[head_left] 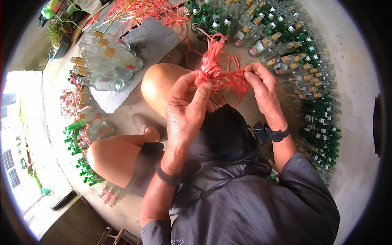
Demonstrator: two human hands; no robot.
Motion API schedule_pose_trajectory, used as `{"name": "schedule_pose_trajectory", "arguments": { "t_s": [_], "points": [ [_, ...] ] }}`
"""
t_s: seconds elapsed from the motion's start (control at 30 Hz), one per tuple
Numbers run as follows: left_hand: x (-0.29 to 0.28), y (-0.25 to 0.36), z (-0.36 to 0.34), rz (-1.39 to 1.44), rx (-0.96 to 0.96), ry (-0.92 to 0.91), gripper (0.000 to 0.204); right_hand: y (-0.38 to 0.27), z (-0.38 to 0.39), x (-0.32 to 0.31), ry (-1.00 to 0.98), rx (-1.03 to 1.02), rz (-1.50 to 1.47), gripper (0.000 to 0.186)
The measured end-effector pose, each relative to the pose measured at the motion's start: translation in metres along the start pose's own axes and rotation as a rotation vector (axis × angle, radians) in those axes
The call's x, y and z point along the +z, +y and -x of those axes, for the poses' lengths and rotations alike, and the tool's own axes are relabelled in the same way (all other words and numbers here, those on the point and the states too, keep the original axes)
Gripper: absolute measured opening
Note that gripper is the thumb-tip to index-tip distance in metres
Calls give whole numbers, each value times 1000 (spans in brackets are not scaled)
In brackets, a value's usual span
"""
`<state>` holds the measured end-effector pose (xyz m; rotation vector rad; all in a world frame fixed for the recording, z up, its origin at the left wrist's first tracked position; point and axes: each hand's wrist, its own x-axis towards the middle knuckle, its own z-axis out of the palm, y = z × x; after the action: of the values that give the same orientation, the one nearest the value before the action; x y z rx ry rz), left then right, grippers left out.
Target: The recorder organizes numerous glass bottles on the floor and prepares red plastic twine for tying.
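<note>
My left hand (188, 96) pinches the knotted bunch of red string (212, 71) above my knee; my right hand (261, 83) grips the loose strands beside it. I'd judge steady tension and separating one strand cleanly matter most.

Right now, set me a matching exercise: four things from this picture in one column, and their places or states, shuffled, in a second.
Things:
1. red string tangle
2. clear bottles with gold caps
3. grey flat bag
4. green bottles

Places or states:
A. lying on the floor to the person's right
B. held between the left hand and the right hand
C. piled on their sides to the person's left
D. flat on the floor beyond the bare knee

Pairs: 1-B, 2-C, 3-D, 4-A
</note>
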<state>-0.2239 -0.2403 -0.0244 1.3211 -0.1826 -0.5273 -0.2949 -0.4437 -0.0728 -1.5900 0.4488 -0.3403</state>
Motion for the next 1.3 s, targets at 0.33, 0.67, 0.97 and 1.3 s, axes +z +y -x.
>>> {"name": "schedule_pose_trajectory", "arguments": {
  "t_s": [0.33,0.67,0.97,1.3],
  "points": [
    [-4,2,-1,129,-12,33,27,-14,4,-25,-129,10,48,10],
    [-9,7,-4,400,-49,2,24,-3,8,-36,-286,178,-178,15],
    [-6,6,-6,264,-24,70,26,-19,21,-51,-535,392,-292,18],
    [0,-4,-9,94,115,38,28,-31,22,-75,-586,120,-796,31]
  ]
}}
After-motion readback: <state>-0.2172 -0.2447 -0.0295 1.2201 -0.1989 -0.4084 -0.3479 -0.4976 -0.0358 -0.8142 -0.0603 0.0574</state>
